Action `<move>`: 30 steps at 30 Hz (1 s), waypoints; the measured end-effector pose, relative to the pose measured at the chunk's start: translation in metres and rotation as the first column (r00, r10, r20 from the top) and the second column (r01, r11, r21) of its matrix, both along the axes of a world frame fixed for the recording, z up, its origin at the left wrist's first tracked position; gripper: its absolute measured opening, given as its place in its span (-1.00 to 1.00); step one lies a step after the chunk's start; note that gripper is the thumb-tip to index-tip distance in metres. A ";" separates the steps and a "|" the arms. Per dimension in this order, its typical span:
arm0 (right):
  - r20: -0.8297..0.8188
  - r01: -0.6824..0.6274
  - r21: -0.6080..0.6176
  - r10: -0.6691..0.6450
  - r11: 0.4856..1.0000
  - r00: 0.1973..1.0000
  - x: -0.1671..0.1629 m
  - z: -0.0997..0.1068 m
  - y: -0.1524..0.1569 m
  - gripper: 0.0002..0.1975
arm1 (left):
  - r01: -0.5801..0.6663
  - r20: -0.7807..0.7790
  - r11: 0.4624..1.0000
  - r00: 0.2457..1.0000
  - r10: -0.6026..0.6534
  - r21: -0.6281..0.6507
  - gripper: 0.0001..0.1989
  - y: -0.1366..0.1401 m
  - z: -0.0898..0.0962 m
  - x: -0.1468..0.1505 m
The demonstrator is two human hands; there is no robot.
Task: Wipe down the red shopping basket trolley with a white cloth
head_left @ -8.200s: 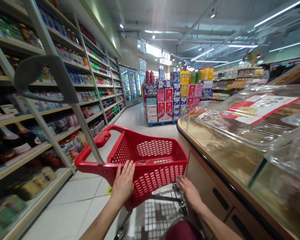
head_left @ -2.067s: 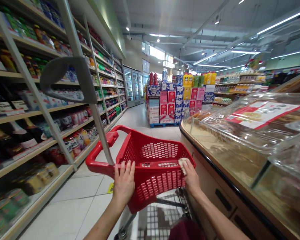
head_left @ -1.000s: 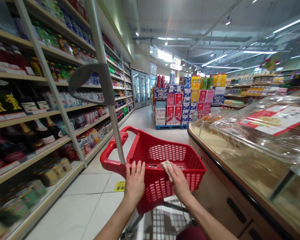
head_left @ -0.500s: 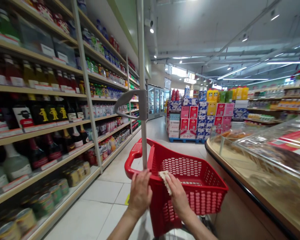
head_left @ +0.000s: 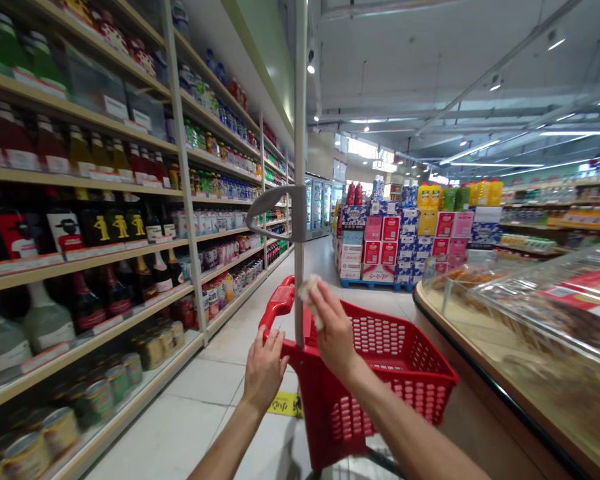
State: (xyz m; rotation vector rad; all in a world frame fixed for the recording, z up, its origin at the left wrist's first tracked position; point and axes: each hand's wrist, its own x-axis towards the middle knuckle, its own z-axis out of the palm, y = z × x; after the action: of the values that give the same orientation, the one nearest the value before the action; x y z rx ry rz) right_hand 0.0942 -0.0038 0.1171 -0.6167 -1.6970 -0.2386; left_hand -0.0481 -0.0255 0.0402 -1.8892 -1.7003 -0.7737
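In front of me stands a red plastic shopping cart (head_left: pixel 405 373) with perforated basket sides. My left hand (head_left: pixel 264 370) has its fingers hooked over the near left corner of the cart's red frame, below the handle. A pale, crumpled cloth (head_left: pixel 309 292), slightly blurred, is pinched in my right hand (head_left: pixel 334 333). That hand is raised over the cart's near rim, just right of an upright metal pole (head_left: pixel 300 287). I cannot tell whether the cloth touches the pole. A grey loop handle (head_left: pixel 280 213) is fixed to the pole higher up.
Shelves of bottles and cans (head_left: pixel 115 250) run along the left. A display counter with clear covers (head_left: pixel 540 300) borders the right side. Stacked drink cartons (head_left: pixel 380 247) stand ahead on a blue pallet (head_left: pixel 375 285). A yellow sticker (head_left: pixel 283 404) marks the tiled floor.
My right hand has lifted the cloth from the cart's near rim, up and left beside the pole. My left hand has shifted left along the frame. The view has turned slightly left.
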 end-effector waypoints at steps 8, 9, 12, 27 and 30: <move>0.517 -0.025 0.192 -0.079 0.981 0.852 0.028 0.007 0.031 -0.63 | 0.009 0.000 1.000 1.000 -0.009 0.005 -0.64 0.001 -0.001 0.010; 0.591 -0.055 0.184 -0.065 0.981 0.804 0.032 -0.013 0.027 -0.64 | 0.015 -0.001 1.000 1.000 -0.015 0.009 -0.64 0.002 -0.002 0.012; 0.673 -0.111 0.182 -0.042 0.977 0.739 0.039 -0.040 0.017 -0.69 | 0.030 -0.010 0.999 1.000 -0.030 0.033 -0.65 0.004 -0.006 0.019; 0.271 -0.040 -0.155 0.081 0.987 0.959 0.053 -0.129 -0.008 -0.62 | 0.154 -0.013 0.984 0.988 -0.155 -0.089 -0.72 -0.004 0.015 0.011; 0.233 -0.022 -0.177 0.064 0.984 0.970 0.046 -0.132 -0.010 -0.58 | 0.156 -0.034 0.981 0.986 -0.161 -0.113 -0.80 -0.006 0.022 0.010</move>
State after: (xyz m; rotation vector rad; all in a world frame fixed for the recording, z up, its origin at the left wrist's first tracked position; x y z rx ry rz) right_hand 0.1399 -0.0135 -0.0147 -0.7011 -1.9755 -0.1379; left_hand -0.0379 -0.0314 0.0625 -2.1222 -1.6106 -0.7058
